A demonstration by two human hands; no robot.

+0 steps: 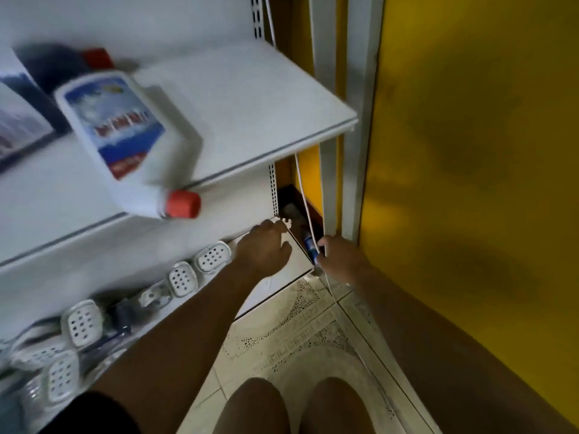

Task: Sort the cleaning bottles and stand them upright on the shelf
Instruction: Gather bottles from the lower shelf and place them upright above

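You reach low at the end of the shelving, your right hand (341,258) on a small blue bottle (308,244).

Head camera: the small blue bottle sits in the dark gap between the end of the lower shelf (219,233) and the grey post (354,151), beside a white cord (305,202). Your thumb and fingertips pinch its near end. Your left hand (264,249) rests on the chipped corner of the lower shelf, with the fingers bent, close together and holding nothing. On the upper shelf (250,104) a white bottle (125,136) lies on its side, its red cap (183,204) jutting past the front edge. Behind it is a blurred dark bottle (59,65) with a red top. White soap dishes (183,278) line the lower shelf to your left.
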